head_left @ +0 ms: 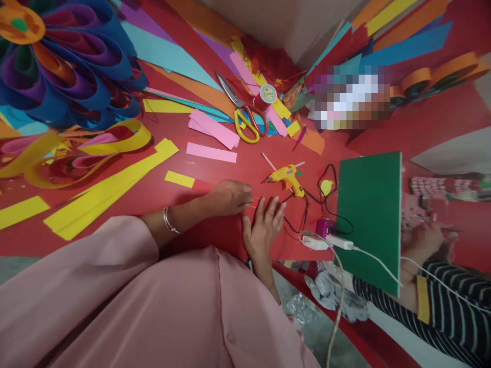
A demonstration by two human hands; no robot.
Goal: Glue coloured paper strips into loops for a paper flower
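My left hand (229, 198), a bangle on its wrist, is closed low over the red table, its fingertips pressed together. A thin pale line, perhaps a thread, shows by those fingertips; what they hold is too small to name. My right hand (264, 225) lies flat at the table's near edge, fingers spread, just right of my left. Beyond the hands rests a yellow glue gun (287, 177) with a glue stick beside it. A short yellow strip (179, 179) and a pink strip (211, 152) lie to the left of the glue gun.
Scissors (245, 120) and a thread spool (267, 95) lie farther back among coloured strips. A large layered paper flower (69, 61) fills the far left. At right, a green board (368, 220) stands beside plugs and cords (328, 241); past it, a co-worker's hand (425, 237) is busy.
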